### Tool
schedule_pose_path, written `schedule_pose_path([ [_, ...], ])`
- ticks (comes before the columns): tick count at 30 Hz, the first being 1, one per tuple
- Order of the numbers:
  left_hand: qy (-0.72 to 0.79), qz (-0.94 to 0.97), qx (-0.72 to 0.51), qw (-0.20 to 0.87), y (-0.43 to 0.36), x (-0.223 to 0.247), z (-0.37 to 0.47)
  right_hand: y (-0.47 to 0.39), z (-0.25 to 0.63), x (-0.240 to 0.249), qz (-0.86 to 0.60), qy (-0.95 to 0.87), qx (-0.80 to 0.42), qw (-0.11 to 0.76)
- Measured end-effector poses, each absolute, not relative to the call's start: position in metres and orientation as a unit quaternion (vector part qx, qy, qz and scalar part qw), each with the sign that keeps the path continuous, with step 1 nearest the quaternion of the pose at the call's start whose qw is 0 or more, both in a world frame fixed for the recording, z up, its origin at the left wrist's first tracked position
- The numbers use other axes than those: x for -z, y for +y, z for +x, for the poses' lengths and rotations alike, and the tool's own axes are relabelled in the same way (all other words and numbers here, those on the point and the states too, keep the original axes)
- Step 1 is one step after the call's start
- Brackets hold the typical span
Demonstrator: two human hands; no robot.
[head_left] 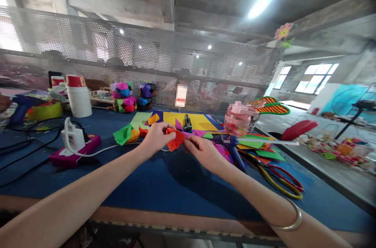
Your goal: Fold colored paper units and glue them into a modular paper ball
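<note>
Above the middle of the blue table mat [141, 185], my left hand [158, 137] pinches a folded piece of red-orange paper [175, 141] between thumb and fingers. My right hand [202, 151] has its thumb and fingertips closed at the right edge of the same piece. Behind the hands lie a small dark stapler [187, 123] and yellow paper sheets [202, 122]. A blue hot glue gun [225, 139] rests just right of my right hand. Folded green paper [123, 134] lies to the left of my left hand.
Scissors with red and yellow handles [286, 179] lie at right, near a pink-lidded jar [237, 119]. At left are a purple power strip [75, 152] with cables and stacked paper cups [78, 99]. Colourful paper balls [125, 95] sit before a perforated metal screen [147, 56].
</note>
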State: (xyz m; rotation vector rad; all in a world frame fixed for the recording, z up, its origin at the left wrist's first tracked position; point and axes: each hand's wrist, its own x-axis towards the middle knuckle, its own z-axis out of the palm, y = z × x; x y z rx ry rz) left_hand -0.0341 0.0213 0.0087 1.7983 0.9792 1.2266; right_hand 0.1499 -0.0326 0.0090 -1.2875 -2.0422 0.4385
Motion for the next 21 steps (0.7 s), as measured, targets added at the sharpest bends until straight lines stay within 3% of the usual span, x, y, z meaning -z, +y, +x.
schedule_pose_path([
  [4,0.367,0.664,-0.513,0.402,0.015,-0.011,-0.029,-0.034,0.145,-0.009,-0.445,-0.766,-0.31,0.346],
  [7,0.361,0.683,-0.519,0.367,0.01,-0.011,-0.027,-0.037,0.141,-0.01,-0.426,-0.738,-0.363,0.377],
  [15,0.338,0.723,-0.534,0.278,0.002,-0.013,-0.026,-0.036,0.139,-0.006,-0.428,-0.699,-0.41,0.4],
  [21,0.323,0.713,-0.554,0.282,-0.002,-0.011,-0.025,-0.034,0.136,0.0,-0.408,-0.703,-0.388,0.435],
])
